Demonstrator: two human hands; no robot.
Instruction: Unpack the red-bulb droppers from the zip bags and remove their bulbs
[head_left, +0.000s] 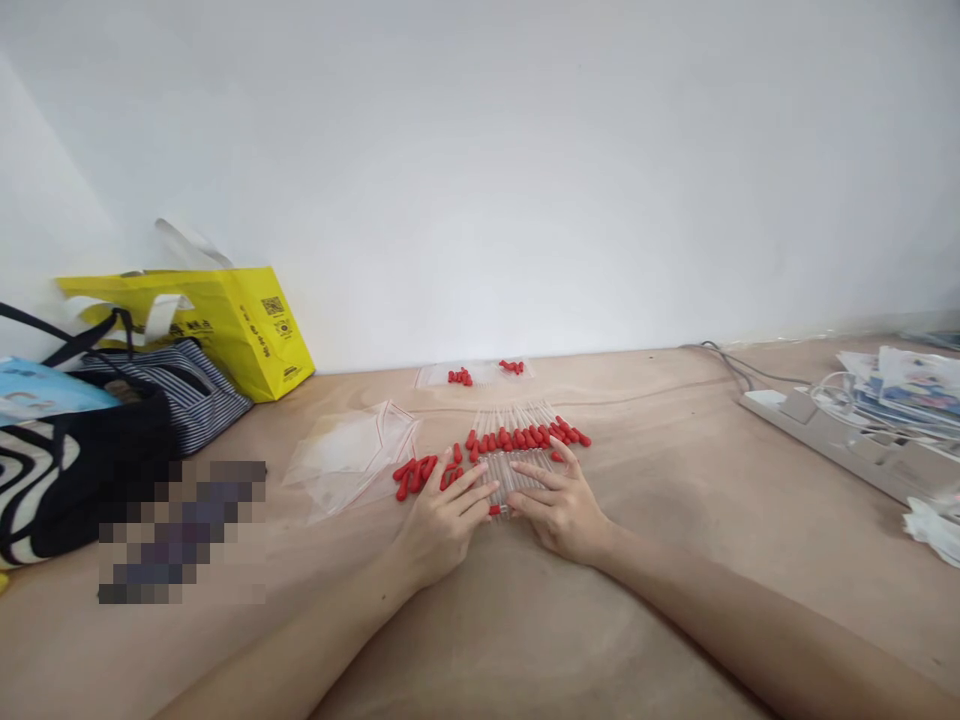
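A row of glass droppers with red rubber bulbs (517,438) lies on the table, their clear tubes pointing toward the wall. Closer to me is a bunch of clear glass tubes (504,478) between my hands. My left hand (446,518) rests at the left side of these tubes, fingers stretched out and apart. From the right, my right hand (566,508) lies over them with its fingers spread. One small red bulb (494,510) shows between the fingertips. More red bulbs (414,472) lie beside my left hand, partly covered by it.
Clear zip bags (349,450) lie left of the droppers. Another bag (480,374) with red-bulbed droppers is by the wall. A yellow bag (255,330), a striped pouch (202,390) and a blurred patch (184,535) are left. A power strip (825,440) and papers (919,380) are right.
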